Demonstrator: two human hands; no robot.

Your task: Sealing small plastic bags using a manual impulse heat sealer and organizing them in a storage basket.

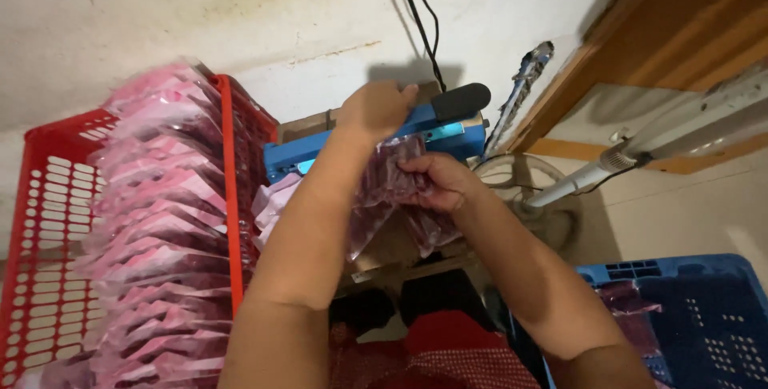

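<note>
A blue heat sealer (416, 134) with a black handle knob (460, 101) stands against the wall. My left hand (374, 109) rests on top of its arm, fingers closed over it. My right hand (436, 181) pinches a clear plastic pouch (384, 189) filled with dark purple pieces. The pouch's top edge lies at the sealer's jaw. More of the pouches hang below my right hand.
A red perforated crate (48, 221) at the left holds several stacked pink and purple pouches (160, 221). A blue crate (704, 317) with a few pouches sits at the lower right. A fan stand (632, 157) and black cables (420, 13) lie behind the sealer.
</note>
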